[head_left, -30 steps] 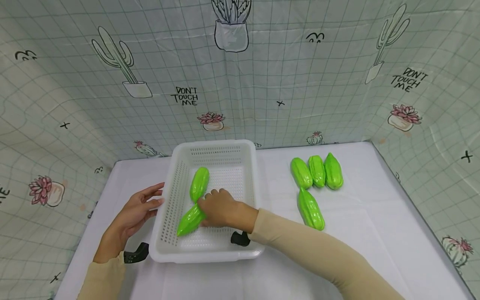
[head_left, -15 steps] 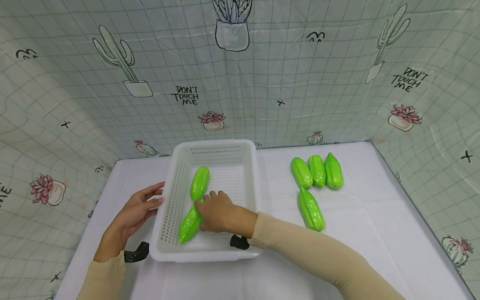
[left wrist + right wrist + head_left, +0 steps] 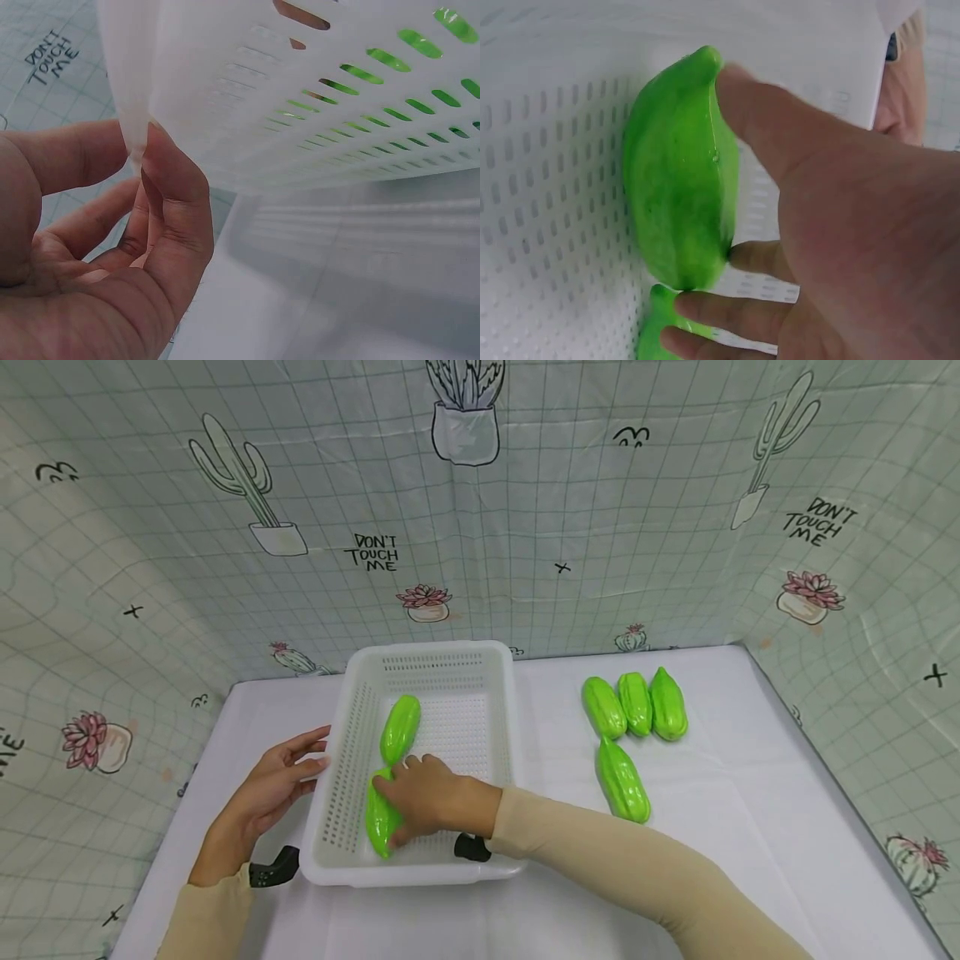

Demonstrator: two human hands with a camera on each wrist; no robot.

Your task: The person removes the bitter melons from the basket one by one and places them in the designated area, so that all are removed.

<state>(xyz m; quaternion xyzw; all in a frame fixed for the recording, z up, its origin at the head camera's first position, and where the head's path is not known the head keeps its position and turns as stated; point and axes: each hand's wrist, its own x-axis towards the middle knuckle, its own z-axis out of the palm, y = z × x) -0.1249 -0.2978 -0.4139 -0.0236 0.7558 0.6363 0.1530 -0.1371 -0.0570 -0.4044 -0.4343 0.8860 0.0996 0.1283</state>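
Observation:
In the head view, a white perforated plastic basket (image 3: 420, 875) holds two glossy green, ridged fruits with tapered ends. My left hand (image 3: 273, 781) pinches its left rim between thumb and fingers, as the left wrist view shows. Inside, my right hand (image 3: 427, 797) touches the nearer green fruit (image 3: 378, 818). In the right wrist view, the thumb meets this fruit's pointed tip and the rather straight fingers lie by its other end. The farther green fruit (image 3: 401, 729) lies almost end to end with it. My right hand partly covers the nearer fruit in the head view.
Right of the basket, several more green fruits lie on the white tablecloth (image 3: 720, 827). A row (image 3: 633, 703) is at the back, with a single fruit (image 3: 622, 781) in front of it. A patterned cloth (image 3: 510, 543) rises behind the table and along both sides.
The nearer fruit in the basket has swung from slanting to almost in line with the farther one. My right hand has shifted slightly left and towards me; the left hand stays put.

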